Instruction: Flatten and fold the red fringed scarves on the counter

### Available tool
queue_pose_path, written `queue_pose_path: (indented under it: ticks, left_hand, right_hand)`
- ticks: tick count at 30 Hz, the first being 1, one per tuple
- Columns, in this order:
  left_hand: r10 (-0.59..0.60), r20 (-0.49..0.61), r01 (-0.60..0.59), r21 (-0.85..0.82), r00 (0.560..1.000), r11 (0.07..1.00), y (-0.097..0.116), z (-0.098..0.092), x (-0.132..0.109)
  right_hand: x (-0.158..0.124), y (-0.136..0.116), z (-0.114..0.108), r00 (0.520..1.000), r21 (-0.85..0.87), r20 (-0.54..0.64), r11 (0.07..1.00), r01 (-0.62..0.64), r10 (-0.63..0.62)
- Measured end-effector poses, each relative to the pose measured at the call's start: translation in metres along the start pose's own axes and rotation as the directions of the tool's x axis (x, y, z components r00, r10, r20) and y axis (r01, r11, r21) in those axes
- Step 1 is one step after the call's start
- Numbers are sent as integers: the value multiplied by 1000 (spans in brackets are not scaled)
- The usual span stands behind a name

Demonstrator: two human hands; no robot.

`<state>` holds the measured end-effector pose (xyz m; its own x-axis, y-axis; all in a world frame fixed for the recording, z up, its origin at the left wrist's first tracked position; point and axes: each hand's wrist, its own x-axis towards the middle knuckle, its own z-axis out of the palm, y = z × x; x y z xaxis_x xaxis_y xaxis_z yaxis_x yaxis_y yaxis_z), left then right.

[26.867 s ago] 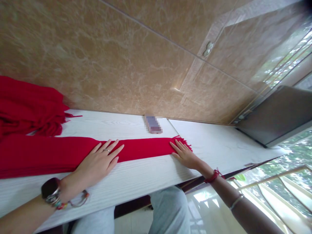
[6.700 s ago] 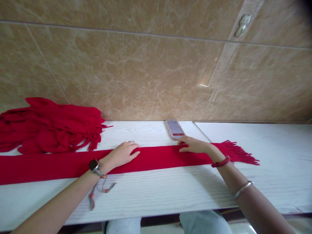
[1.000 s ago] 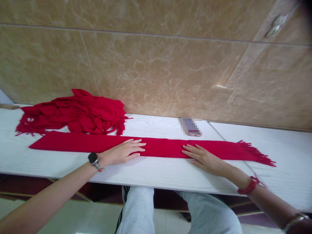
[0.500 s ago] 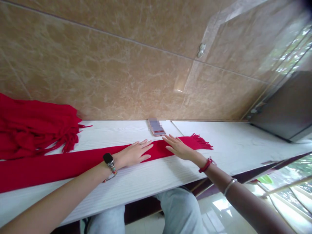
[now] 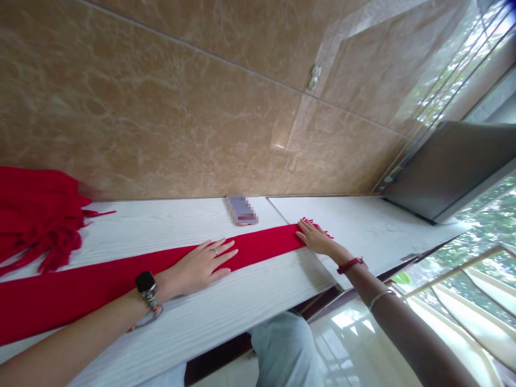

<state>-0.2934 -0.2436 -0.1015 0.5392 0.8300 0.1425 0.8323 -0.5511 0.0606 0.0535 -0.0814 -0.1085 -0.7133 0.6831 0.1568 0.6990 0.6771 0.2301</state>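
A long red scarf [image 5: 264,247] lies flattened in a narrow strip along the white table, its fringe at the right end. My left hand [image 5: 197,270] rests palm down on the middle of it, fingers spread. Over the fringed end lies my right hand [image 5: 316,237], flat with the fingers stretched out, covering part of the fringe. Neither hand grips the cloth. A bunched red fringed cloth [image 5: 36,215] sits at the far left, beside the strip.
A phone [image 5: 242,209] lies behind the scarf near the marbled wall [image 5: 181,134]. The white table [image 5: 242,306] has a seam right of the phone. A dark panel [image 5: 447,166] stands at its right end. My knee [image 5: 284,344] is below the front edge.
My right hand has slid right along the scarf onto its fringed end. My left hand stays flat on the cloth. The view has shifted to the right.
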Motion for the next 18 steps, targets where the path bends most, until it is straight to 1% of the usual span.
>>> queue_pose_path:
  ticks: [1, 2, 3, 6, 8, 9, 10, 12, 15, 18]
  left_hand:
    - [-11, -19, 11, -3, 1000, 1000, 0, 2, 0]
    - [-25, -45, 25, -4, 999, 1000, 1, 3, 0]
    - [-45, -77, 45, -1, 996, 999, 1, 5, -1]
    - [-126, -160, 132, 29, 979, 991, 3, 10, -3]
    - [-157, -170, 167, 47, 973, 985, 3, 12, -4]
    - [-163, -165, 173, 48, 973, 984, 3, 12, -4]
    - [-164, -156, 173, 45, 974, 984, 3, 12, -4]
    - [-164, -149, 170, 28, 975, 985, 3, 12, -4]
    - [-164, -161, 166, 1, 973, 986, 2, 12, -4]
    - [-167, -161, 167, -12, 973, 986, 1, 11, -4]
  right_hand:
    - [4, -11, -6, 998, 33, -6, 998, -61, 61]
    - [10, -27, -13, 997, 50, -9, 996, -76, 77]
    - [17, -47, -19, 999, 134, -4, 990, -47, 48]
    - [37, -111, -35, 989, 294, -13, 945, 144, -147]
    - [45, -139, -40, 970, 341, -10, 911, 230, -242]
    - [46, -145, -40, 965, 354, -2, 902, 247, -263]
    - [46, -145, -39, 963, 359, 11, 900, 247, -269]
    - [42, -129, -33, 972, 350, 47, 915, 201, -232]
    - [28, -80, -18, 988, 294, 104, 953, 78, -113]
    - [13, -26, -4, 988, 184, 153, 983, -10, -19]
